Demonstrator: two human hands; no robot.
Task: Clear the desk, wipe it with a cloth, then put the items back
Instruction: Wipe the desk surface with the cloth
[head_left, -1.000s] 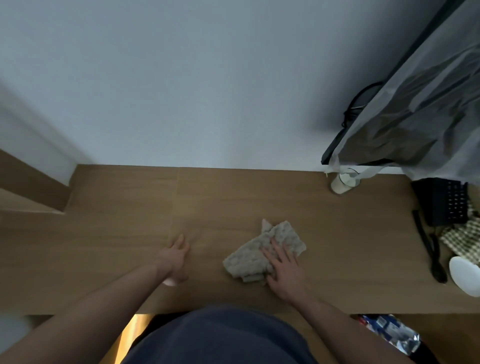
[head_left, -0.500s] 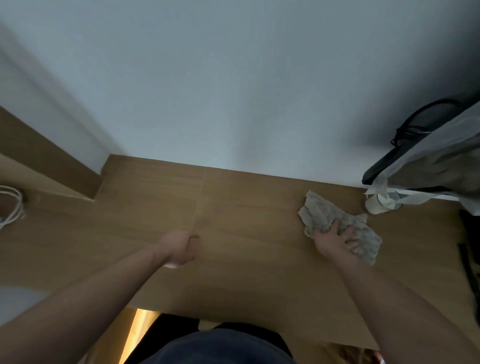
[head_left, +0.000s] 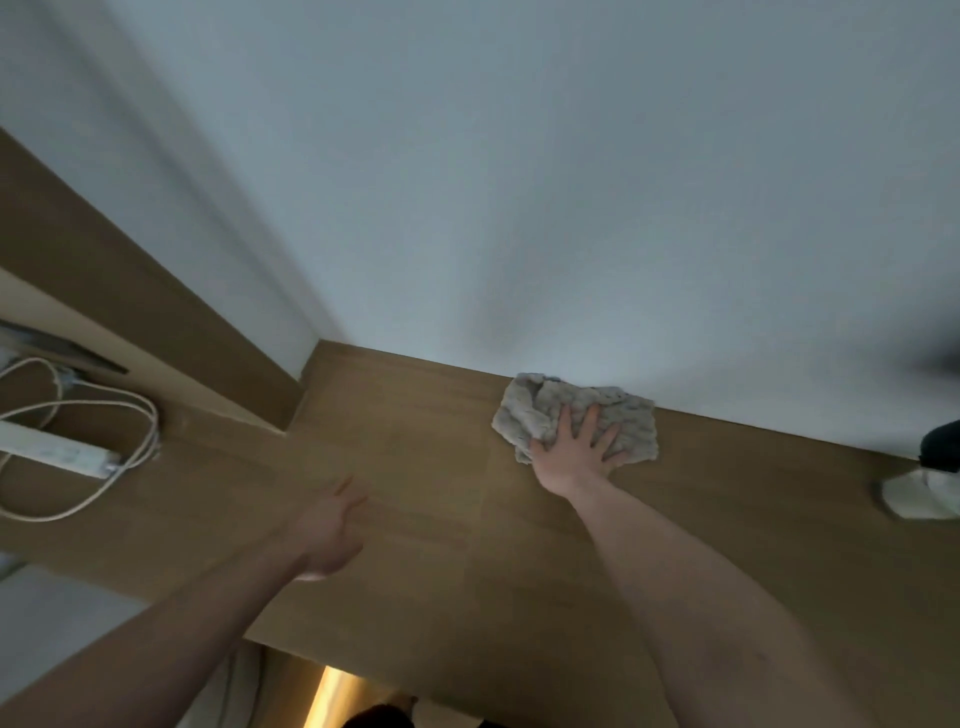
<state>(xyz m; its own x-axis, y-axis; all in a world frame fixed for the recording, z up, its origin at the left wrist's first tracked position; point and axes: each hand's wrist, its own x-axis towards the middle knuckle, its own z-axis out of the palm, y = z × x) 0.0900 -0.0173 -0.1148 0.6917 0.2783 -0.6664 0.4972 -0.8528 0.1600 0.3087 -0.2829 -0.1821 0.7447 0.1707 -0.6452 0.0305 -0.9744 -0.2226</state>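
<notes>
A crumpled grey waffle cloth (head_left: 628, 418) lies on the wooden desk (head_left: 426, 467) at its back edge, touching the white wall. My right hand (head_left: 579, 452) presses flat on the cloth's near side, fingers spread over it. My left hand (head_left: 327, 530) rests on the desk to the left of centre, fingers apart; something pale shows under its heel, too hidden to name.
A white power strip (head_left: 57, 454) with looped white cables (head_left: 119, 415) lies on a lower surface at the left. A white roll or cup (head_left: 919, 496) sits at the right edge under a dark object (head_left: 943, 441). A wooden side panel (head_left: 130, 291) bounds the desk's back left corner.
My right hand has pushed the cloth from the desk's middle to the back edge against the wall. The view has swung left, bringing the power strip in. My left hand stayed in place.
</notes>
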